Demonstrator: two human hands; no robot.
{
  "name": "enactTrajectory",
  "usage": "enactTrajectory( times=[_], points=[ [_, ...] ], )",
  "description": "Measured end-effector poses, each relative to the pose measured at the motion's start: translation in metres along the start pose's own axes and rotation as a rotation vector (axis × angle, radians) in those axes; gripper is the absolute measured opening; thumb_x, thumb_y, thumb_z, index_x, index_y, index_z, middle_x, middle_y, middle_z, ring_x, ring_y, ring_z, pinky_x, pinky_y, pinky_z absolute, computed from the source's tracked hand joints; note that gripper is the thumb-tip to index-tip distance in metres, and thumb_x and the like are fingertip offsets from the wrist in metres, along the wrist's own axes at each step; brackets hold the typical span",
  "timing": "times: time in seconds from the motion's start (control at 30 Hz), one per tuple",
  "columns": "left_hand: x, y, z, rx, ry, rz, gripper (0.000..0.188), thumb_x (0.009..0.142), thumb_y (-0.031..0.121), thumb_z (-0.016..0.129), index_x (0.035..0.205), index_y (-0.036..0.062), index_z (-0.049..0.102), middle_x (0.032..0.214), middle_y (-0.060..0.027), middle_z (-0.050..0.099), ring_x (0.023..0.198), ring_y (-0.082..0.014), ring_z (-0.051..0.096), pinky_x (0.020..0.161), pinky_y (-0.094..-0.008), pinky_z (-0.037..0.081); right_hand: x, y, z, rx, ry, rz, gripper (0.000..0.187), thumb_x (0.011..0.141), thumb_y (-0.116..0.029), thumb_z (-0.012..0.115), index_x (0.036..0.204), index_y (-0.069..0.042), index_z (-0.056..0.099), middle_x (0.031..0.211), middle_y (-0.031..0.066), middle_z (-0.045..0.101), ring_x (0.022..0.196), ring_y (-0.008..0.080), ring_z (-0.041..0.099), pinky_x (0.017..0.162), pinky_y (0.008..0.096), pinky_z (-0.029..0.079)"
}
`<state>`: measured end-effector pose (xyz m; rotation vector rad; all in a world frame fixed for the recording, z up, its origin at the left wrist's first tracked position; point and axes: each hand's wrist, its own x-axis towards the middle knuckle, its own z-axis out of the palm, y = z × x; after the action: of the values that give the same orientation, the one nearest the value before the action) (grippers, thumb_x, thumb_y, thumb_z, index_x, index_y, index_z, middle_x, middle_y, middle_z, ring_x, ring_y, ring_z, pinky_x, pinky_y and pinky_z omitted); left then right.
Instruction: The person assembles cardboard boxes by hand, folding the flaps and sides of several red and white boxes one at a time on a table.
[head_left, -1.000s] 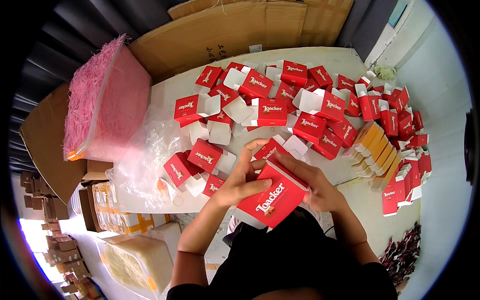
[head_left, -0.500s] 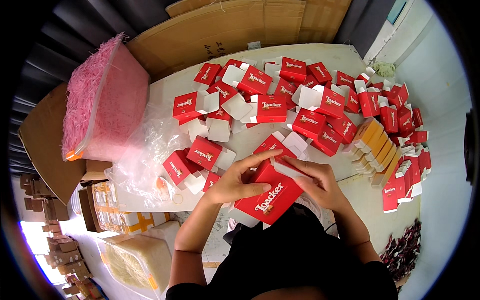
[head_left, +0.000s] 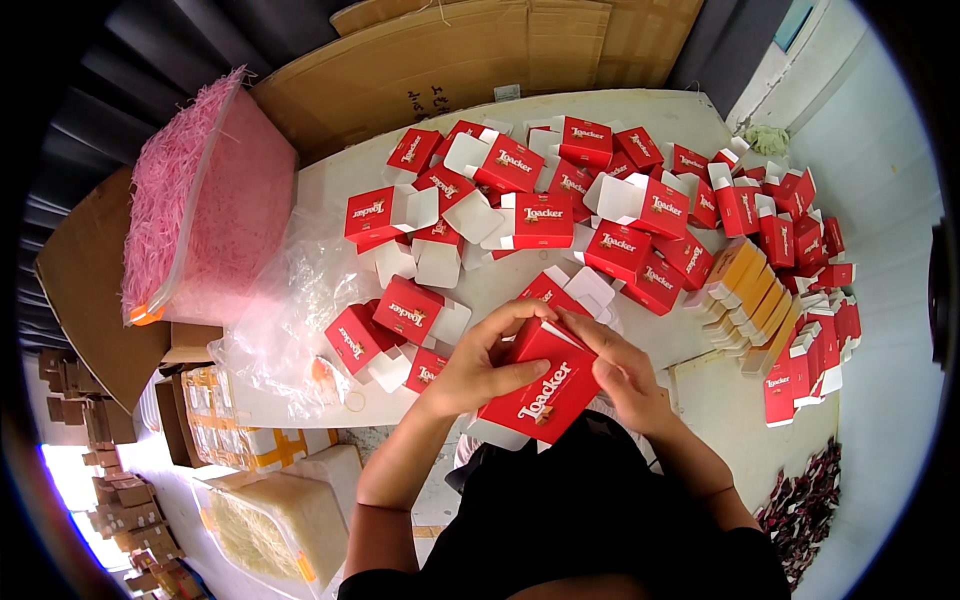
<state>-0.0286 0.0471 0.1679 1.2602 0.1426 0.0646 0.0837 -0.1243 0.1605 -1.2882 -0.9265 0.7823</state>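
Note:
A red carton with white lettering is held tilted in front of my body. My left hand grips it from the left, thumb across its printed front and fingers over the upper end. From the other side, my right hand is closed at the carton's upper right edge, its fingertips on the end flap. That end looks nearly closed, with a thin white edge showing. At the lower end a white flap sticks out. Just beyond my hands lie an open red carton and its white flaps.
Many red cartons with open white flaps cover the table's far side. Yellow-and-white packs stand in rows at right. Crumpled clear plastic lies left, beside a bin of pink shredded paper. Small dark wrapped pieces are heaped lower right.
The white flap at the held carton's upper end has gone from standing open to folded down nearly flush. My right hand has shifted slightly left and its fingers have curled in.

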Motion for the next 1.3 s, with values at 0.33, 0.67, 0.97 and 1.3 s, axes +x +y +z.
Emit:
enactTrajectory(
  times=[0.33,0.67,0.97,1.3],
  points=[
    [0.003,-0.025,-0.005,0.19,-0.016,0.181,0.035,0.078,-0.006,0.056,0.11,0.0089,0.05,0.133,-0.0089,0.034,0.121,-0.0193,0.036,0.096,-0.033,0.038,0.003,0.01,-0.004,-0.271,-0.042,-0.052,0.039,0.082,-0.006,0.055,0.121,-0.005,0.052,0.129,0.0126,0.039,0.104,0.0238,0.049,0.086,0.0343,0.042],
    [0.015,-0.031,-0.013,0.388,0.147,0.138,0.034,0.088,0.021,0.051,0.12,0.0097,0.047,0.133,-0.0093,0.035,0.121,-0.0225,0.038,0.095,-0.0366,0.037,-0.013,0.044,-0.007,0.175,0.138,0.328,0.044,0.09,-0.021,0.049,0.13,-0.005,0.04,0.123,0.0081,0.047,0.111,0.0188,0.047,0.094,0.0317,0.037],
    [0.0,-0.042,-0.041,0.105,0.418,0.036,0.04,0.089,0.025,0.05,0.125,0.0088,0.041,0.126,-0.0043,0.041,0.116,-0.0213,0.043,0.092,-0.0361,0.039,-0.017,0.085,-0.131,0.743,0.911,0.334,0.048,0.084,-0.049,0.052,0.117,-0.015,0.047,0.102,0.004,0.058,0.096,0.0216,0.057,0.077,0.0416,0.047],
    [0.001,-0.184,-0.059,1.068,0.443,-0.048,0.078,0.068,0.028,0.073,0.128,0.0016,0.031,0.128,-0.0205,0.037,0.121,-0.0363,0.032,0.1,-0.0469,0.028,-0.032,0.232,-0.061,-0.586,0.721,0.566,0.067,0.068,-0.031,0.072,0.12,0.0,0.044,0.109,0.0194,0.049,0.104,0.0329,0.046,0.085,0.0394,0.041]
  ],
)
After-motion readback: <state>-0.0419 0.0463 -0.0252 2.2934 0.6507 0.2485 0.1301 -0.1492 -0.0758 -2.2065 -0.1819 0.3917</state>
